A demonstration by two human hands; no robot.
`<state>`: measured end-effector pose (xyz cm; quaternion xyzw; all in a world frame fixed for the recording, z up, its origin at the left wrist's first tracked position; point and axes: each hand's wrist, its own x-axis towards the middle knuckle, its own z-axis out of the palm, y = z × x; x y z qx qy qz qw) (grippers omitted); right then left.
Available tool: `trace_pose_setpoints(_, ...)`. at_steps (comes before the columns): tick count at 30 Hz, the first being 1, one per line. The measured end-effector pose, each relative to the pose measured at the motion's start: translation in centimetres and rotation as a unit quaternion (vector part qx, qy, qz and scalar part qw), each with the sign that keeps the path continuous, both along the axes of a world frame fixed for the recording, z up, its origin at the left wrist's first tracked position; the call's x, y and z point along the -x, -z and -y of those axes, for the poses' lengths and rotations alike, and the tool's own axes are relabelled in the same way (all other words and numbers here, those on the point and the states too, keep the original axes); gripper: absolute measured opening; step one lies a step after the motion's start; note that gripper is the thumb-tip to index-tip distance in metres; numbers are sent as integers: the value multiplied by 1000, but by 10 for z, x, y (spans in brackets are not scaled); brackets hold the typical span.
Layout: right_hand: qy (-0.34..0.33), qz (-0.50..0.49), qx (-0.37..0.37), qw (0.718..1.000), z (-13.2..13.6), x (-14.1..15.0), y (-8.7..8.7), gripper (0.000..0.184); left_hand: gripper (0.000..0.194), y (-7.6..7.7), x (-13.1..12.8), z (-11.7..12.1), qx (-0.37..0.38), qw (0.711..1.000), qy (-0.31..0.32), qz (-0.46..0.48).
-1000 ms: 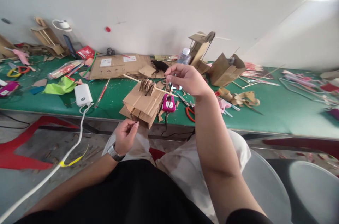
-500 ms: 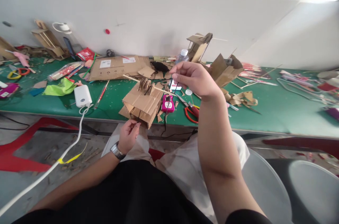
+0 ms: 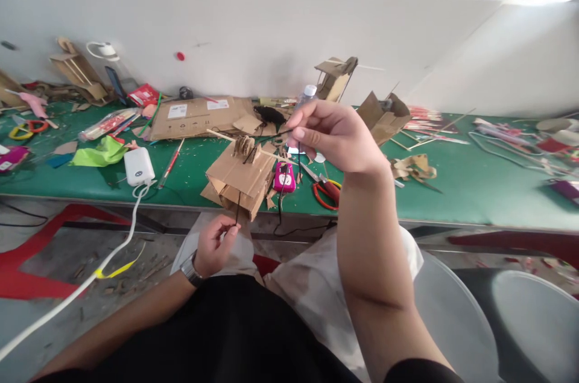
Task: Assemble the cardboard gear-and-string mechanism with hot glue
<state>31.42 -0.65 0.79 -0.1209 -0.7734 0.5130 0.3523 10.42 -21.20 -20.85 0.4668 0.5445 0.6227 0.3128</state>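
In the open-topped brown cardboard box at the right, a greyish object can be made out but not identified; in the clear plastic packet at the left, slim red and white sticks are held. The contents of the clear, white-capped plastic bottle cannot be told, since it is mostly hidden by the right hand. The angular brown cardboard model is placed at the near edge of the green table, its near end open; on its top, a cluster of upright cardboard discs is crossed by one pale wooden stick. Below that open end, a thin black cord is pinched between thumb and finger of the half-curled left hand. By the right hand, raised with fingers bent, a black strand is pinched likewise. Nearby, one magenta plastic device and one white rounded device are counted.
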Motion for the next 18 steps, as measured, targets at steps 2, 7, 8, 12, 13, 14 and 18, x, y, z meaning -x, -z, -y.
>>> trace_pose_setpoints(2,-3,-6,-13,1000,5,6,1,32,25,-11,1,1,-26,999,-11,17)
trace_pose_setpoints(7,65,-12,-46,997,9,18,4,13,25,-35,2,-1,-66,995,-26,66)
trace_pose_setpoints(8,79,-22,-45,996,9,18,4,13,25,-39,2,-1,-66,995,-25,71)
trace_pose_setpoints(12,79,-44,-44,995,11,15,5,30,25,-49,2,-7,-38,996,-6,77)
trace_pose_setpoints(13,72,-44,-46,995,11,15,5,34,26,-51,2,-10,-28,997,0,77)
trace_pose_setpoints(14,65,-44,-48,996,12,14,5,38,26,-52,2,-13,-20,997,4,77)
trace_pose_setpoints(18,49,-44,-57,996,13,14,7,50,29,-54,6,-26,-7,997,8,79)
